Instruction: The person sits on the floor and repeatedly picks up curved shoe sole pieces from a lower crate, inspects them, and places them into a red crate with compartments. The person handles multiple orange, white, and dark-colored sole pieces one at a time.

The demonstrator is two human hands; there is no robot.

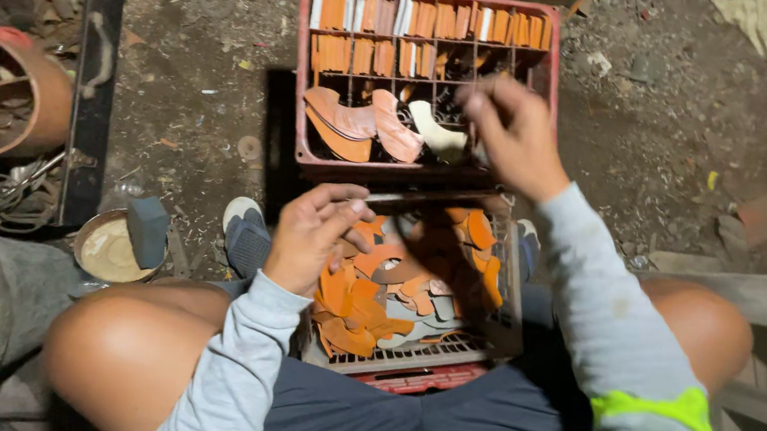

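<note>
Orange curved leather pieces, too many and too overlapped to count, fill the near crate [408, 361] between the person's knees. Over this heap the left hand [313, 232] hovers, fingers curled loosely with the thumb stretched forward; whether it pinches a piece cannot be told. Beyond, the red divided crate [302, 70] holds two rows of upright orange and white pieces, plus about five larger curved pieces lying flat. Above it the right hand [513, 130] has fingertips bunched together, blurred.
</note>
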